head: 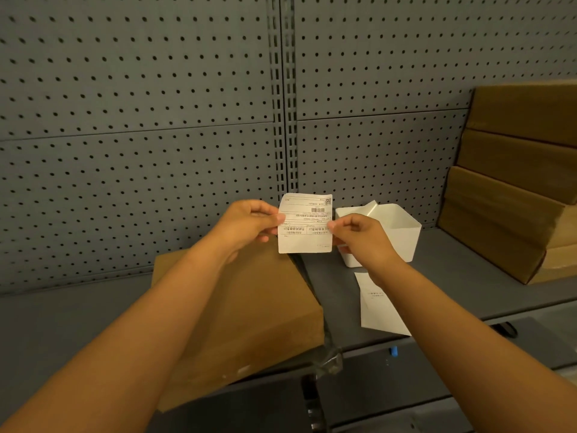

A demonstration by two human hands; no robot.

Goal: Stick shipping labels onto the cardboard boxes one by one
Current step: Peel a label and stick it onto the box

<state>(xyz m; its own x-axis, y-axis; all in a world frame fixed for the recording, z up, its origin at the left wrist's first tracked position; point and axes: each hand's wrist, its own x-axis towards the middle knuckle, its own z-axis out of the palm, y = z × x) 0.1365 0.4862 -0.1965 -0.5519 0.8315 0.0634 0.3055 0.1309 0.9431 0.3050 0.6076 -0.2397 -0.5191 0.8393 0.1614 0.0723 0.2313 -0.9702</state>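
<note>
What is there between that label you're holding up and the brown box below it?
Nothing visible. Both hands, left and right, pinch the label by its side edges in the air above the far end of the cardboard box. The box's top is bare; only the left forearm crosses over part of it.
</note>
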